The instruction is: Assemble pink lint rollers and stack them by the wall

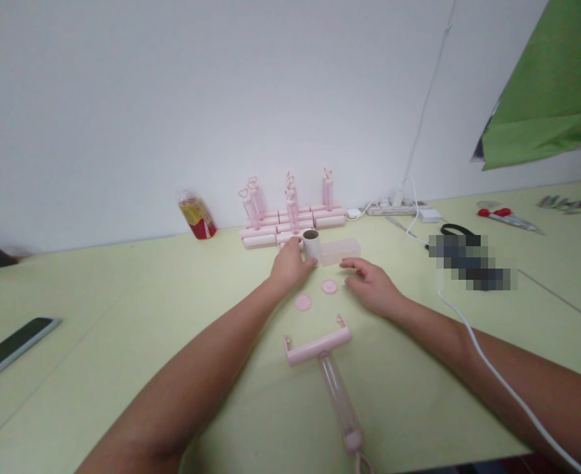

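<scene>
My left hand [291, 266] is closed around the lower left side of an upright white cardboard tube [312, 248]. Right of the tube lies a translucent pink box [340, 251]. My right hand [371, 284] hovers or rests just below that box, fingers apart, holding nothing. Two round pink caps lie on the table between my hands, one nearer [303, 302] and one farther [329, 286]. Closer to me is a pink roller frame [319, 347] with a clear handle [338, 397] pointing towards me.
Pink rollers [259, 241] stand grouped at the wall, some handles upright. A red-yellow packet [197, 217] is left of them. At right are a power strip [394, 209], red scissors [508, 216], a blurred dark object [473, 260] and a white cable [488, 365]. A phone-like slab [16, 349] lies left.
</scene>
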{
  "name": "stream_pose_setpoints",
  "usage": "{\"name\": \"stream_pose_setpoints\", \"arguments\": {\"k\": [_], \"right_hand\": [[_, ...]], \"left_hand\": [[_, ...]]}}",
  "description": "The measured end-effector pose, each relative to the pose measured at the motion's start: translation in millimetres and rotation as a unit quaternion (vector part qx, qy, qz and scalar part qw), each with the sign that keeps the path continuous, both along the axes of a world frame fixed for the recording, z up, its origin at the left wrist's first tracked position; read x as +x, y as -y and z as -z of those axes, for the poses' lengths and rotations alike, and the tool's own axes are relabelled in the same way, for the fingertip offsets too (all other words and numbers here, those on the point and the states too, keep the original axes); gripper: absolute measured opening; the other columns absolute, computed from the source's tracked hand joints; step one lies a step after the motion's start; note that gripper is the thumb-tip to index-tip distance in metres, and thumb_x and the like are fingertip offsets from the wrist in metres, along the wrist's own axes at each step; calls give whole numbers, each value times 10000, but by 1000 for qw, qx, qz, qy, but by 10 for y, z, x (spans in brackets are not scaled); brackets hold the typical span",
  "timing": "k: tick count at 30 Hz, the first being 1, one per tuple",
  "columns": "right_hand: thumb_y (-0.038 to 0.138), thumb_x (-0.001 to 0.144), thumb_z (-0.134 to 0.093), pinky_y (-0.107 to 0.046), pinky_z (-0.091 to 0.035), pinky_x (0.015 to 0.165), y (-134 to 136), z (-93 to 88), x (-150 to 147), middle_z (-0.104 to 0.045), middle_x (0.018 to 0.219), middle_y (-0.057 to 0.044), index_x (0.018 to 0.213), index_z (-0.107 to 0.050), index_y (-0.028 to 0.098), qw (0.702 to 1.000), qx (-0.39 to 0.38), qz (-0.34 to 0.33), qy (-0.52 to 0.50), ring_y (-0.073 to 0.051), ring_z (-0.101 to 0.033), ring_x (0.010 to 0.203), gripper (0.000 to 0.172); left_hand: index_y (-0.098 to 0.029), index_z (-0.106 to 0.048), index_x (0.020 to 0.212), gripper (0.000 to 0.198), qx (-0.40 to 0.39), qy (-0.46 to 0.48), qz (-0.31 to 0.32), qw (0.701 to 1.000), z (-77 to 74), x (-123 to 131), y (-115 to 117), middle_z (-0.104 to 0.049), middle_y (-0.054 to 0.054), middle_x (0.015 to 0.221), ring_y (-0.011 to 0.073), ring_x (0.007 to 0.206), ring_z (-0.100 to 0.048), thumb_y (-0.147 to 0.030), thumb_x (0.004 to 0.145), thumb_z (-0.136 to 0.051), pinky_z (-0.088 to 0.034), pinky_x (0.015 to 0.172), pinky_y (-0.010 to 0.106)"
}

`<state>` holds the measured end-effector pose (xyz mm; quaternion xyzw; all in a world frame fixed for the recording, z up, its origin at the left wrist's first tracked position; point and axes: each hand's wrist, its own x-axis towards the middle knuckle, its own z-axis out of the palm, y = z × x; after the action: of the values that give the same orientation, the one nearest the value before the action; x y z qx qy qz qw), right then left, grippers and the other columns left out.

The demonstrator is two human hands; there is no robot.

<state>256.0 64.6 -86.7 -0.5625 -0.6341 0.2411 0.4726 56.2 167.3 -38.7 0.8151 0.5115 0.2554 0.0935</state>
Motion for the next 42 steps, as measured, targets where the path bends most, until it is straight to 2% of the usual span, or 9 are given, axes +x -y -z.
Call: {"name": "stream_pose_setpoints", "arguments": {"k": [3, 6, 11, 17, 24, 29, 32, 36, 42], "right_hand": [[224, 844, -585, -414, -384, 1096, 156, -107, -93, -619, 1334, -101, 1289, -611, 202, 983, 34, -131, 122, -245, -551, 1242, 446], [276, 906, -542, -451, -340, 1133, 250, -164, -155, -580, 1385, -147, 1339, -580, 148, 952, 41, -191, 236, -280, -481, 1330, 453], [284, 950, -468, -437, -350, 1115, 195, -170, -108, -596, 1353, -172, 1296, -601, 95, 943, 10, -110, 314, -291, -487, 1315, 416], [270, 923, -496, -389, -374, 1046, 104, -196, 4, -644, 1231, -141, 1227, -625, 136, 933, -34, -45, 354, -269, -519, 1227, 356], [304, 885, -530, -416, -336, 1059, 54, -144, 71, -567, 1345, -160, 1281, -580, 135, 930, -59, -24, 362, -288, -457, 1274, 434], [344, 892, -523, -465, -283, 1102, 75, -149, 36, -493, 1445, -154, 1375, -531, 180, 926, -78, -13, 370, -320, -375, 1367, 510], [476, 905, -521, -546, -258, 1094, 113, -167, -21, -410, 1510, -162, 1403, -513, 256, 923, -95, -10, 372, -392, -311, 1407, 545], [649, 882, -490, -631, -177, 1100, 152, -176, -78, -248, 1601, -175, 1466, -434, 283, 914, -123, -34, 386, -443, -169, 1462, 691], [656, 914, -407, -629, -158, 1114, 136, -172, -50, -227, 1610, -182, 1490, -386, 227, 906, -126, -45, 401, -414, -151, 1475, 718]], "left_hand": [[-137, -585, 1167, 484, -29, -104, 5, 994, -159, -164, 150, -642, 187, 1179, 296, 986, -634, -396, 768, -677, -461, 782, 349], [-184, -681, 821, 262, -91, -166, 73, 979, -320, -341, 375, -701, 86, 821, 247, 756, -641, -411, 697, -720, -430, 646, 305], [-197, -659, 742, 143, -153, -257, 213, 930, -374, -327, 619, -687, 41, 735, 186, 646, -596, -325, 766, -600, -361, 555, 271], [-176, -678, 855, 144, -107, -241, 220, 939, -211, 100, 493, -716, 67, 854, 189, 735, -632, -240, 798, -563, -424, 633, 270], [-177, -684, 984, 264, -44, -227, 144, 962, -130, 484, 442, -711, 125, 1010, 268, 909, -661, -339, 879, -503, -485, 740, 336], [-151, -689, 949, 520, -51, -235, 40, 970, -164, 254, 367, -712, 178, 938, 338, 870, -676, -609, 868, -457, -507, 708, 398], [-167, -674, 1047, 656, -97, -227, -18, 969, -160, 93, 228, -722, 167, 1005, 339, 904, -687, -740, 785, -490, -512, 720, 380], [-187, -641, 1141, 690, -105, -207, -28, 972, -105, 81, 60, -718, 149, 1093, 319, 968, -687, -755, 785, -476, -509, 759, 351], [-184, -689, 1030, 658, -99, -210, -42, 972, -50, 251, -71, -731, 154, 1040, 318, 954, -689, -756, 748, -526, -508, 785, 355]]}}
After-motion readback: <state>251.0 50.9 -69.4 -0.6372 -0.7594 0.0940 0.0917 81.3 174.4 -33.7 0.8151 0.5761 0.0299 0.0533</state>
